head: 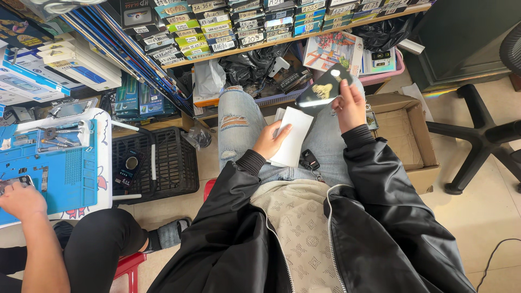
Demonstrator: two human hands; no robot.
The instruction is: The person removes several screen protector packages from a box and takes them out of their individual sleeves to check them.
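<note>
I sit with both hands over my lap in light ripped jeans. My left hand [269,142] grips a white rectangular card or flat packet [293,135], thumb on top. My right hand [350,106] holds up a thin, glossy black sheet [324,87] with a pale mark on it, tilted above my right knee. A black key fob with keys [310,161] lies on my lap just below the white card.
A co-worker's hand [20,201] rests on a blue work mat [59,168] at left. A black crate [157,160] with a phone on it, an open cardboard box [418,135] and an office chair base [483,141] surround me. Shelves of boxes stand ahead.
</note>
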